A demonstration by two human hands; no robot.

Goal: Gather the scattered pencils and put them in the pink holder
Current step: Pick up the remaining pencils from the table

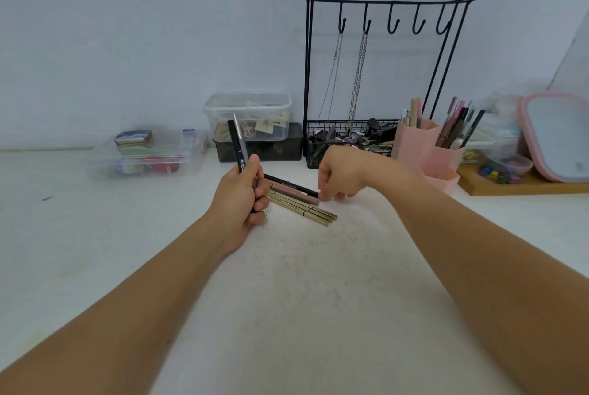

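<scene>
Pencils on table: a small bunch of loose pencils point(298, 198) lies on the white table point(95, 251), side by side and slanted; a black-and-white one farthest back, a pinkish-brown one next, gold ones nearest.
Held pencils: two held pencils point(237, 142), one black and one grey, stand nearly upright; the black one carries white lettering too blurred to read.
Left hand: the left hand point(243, 200) is curled round the lower ends of the held pencils, thumb on top, forearm stretched forward.
Right hand: the right hand point(339, 173) arches down over the right end of the loose bunch, wrist raised, fingertips pinching the end of the black-and-white pencil.
Pink holder: the pink holder point(427, 152) stands to the right, behind the right forearm, with pencils and brushes upright in it.
Behind: a black wire rack point(387, 12) with chains on two hooks, and clear plastic boxes point(248, 114) to its left.
Far right: a pink-rimmed mirror point(557, 136) leans beside a wooden tray point(497, 189).
</scene>
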